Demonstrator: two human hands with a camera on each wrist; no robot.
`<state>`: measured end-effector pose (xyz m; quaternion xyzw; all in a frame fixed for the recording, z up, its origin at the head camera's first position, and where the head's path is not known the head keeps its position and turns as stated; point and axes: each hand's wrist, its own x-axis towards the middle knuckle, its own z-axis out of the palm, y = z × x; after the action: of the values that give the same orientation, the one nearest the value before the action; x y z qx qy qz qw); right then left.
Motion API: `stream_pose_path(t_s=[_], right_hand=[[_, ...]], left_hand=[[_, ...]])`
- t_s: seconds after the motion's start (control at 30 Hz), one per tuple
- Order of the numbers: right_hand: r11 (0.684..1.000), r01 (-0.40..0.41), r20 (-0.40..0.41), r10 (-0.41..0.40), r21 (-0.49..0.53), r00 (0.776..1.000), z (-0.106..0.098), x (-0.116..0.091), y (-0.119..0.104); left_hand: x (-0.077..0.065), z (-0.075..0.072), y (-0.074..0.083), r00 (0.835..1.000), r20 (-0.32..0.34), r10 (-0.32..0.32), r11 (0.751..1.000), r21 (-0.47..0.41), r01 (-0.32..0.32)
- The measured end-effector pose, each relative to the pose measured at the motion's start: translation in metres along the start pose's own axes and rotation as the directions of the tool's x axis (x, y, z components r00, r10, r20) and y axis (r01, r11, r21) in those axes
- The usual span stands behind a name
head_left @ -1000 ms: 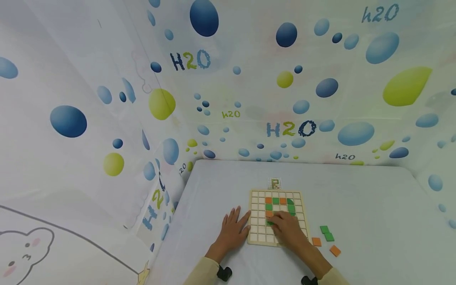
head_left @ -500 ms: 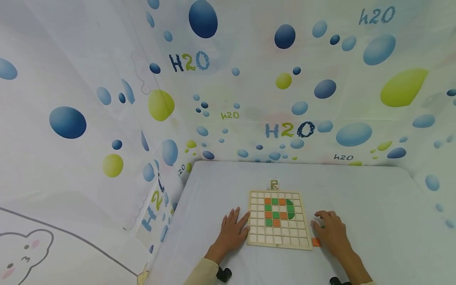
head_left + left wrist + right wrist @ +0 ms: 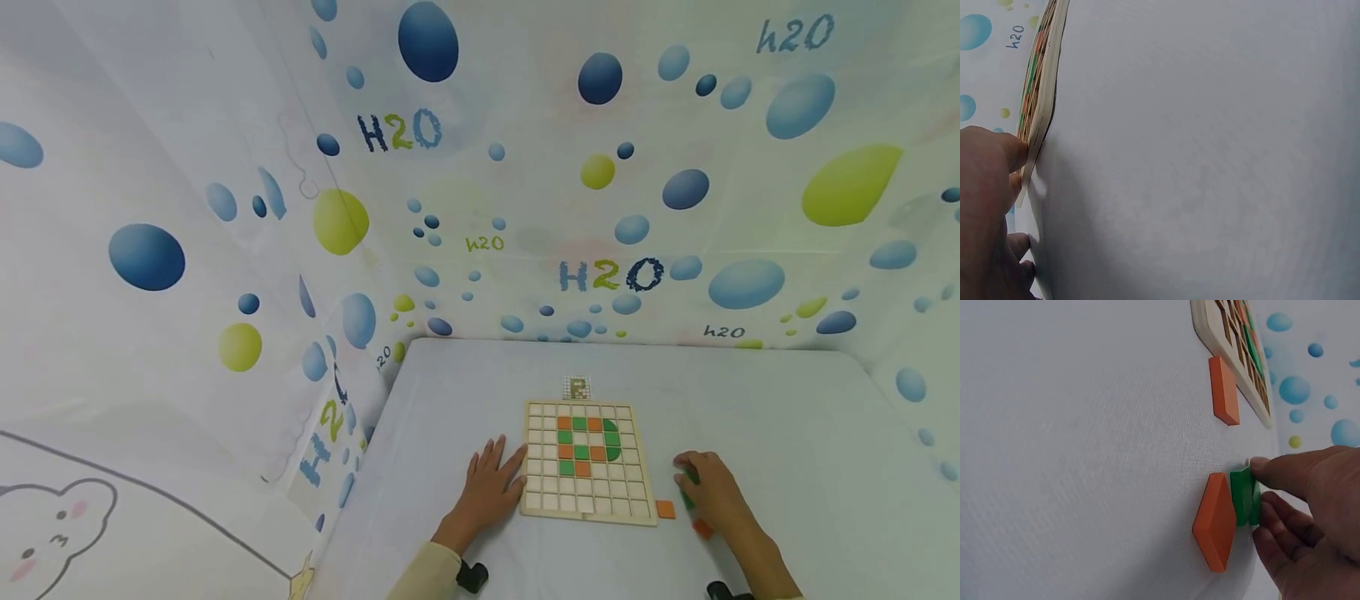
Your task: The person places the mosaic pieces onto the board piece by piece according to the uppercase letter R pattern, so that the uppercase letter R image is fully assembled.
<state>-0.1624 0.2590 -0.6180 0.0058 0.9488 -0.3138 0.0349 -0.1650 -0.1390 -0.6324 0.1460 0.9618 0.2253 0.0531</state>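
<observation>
A wooden grid board point(image 3: 546, 490) lies on the table, its cells partly filled with orange and green tiles. Flat beside its left edge rests my left hand point(image 3: 489, 490), fingers spread, with thumb and a fingertip touching the frame. To the right of the board my right hand point(image 3: 714, 493) reaches down to the loose tiles. Its thumb and fingertips pinch a green tile point(image 3: 1256, 503), seen in the right wrist view. Another green tile point(image 3: 1241, 495) stands close against it, and an orange tile point(image 3: 1215, 524) lies just nearer the wrist.
One more orange tile point(image 3: 666, 509) lies by the board's lower right corner. A small printed pattern card point(image 3: 577, 387) sits behind the board's far edge. White sheeting with blue and green spots point(image 3: 597, 172) rises behind the table.
My right hand has left the board and moved right to the loose tiles, lately shifting slightly nearer me. An orange tile now shows beside the lower green one on the board. The left hand stays put.
</observation>
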Motion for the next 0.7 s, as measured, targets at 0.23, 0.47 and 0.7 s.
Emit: stream_pose_path(t_s=[0.23,0.47,0.7], right_hand=[[0.998,-0.027,0.008,0.028,-0.057,1.0,-0.004,-0.001,0.006],[1.0,-0.012,0.088,0.013,-0.004,0.996,-0.01,0.002,0.01],[1.0,-0.024,0.072,0.023,0.011,0.997,-0.007,0.002,0.012]], left_hand=[[0.0,0.0,0.0,1.0,0.004,0.0,1.0,-0.005,0.0],[-0.001,0.0,0.001,1.0,0.001,-0.002,1.0,-0.009,0.002],[-0.001,0.0,0.002,1.0,0.006,-0.004,1.0,-0.015,0.004]])
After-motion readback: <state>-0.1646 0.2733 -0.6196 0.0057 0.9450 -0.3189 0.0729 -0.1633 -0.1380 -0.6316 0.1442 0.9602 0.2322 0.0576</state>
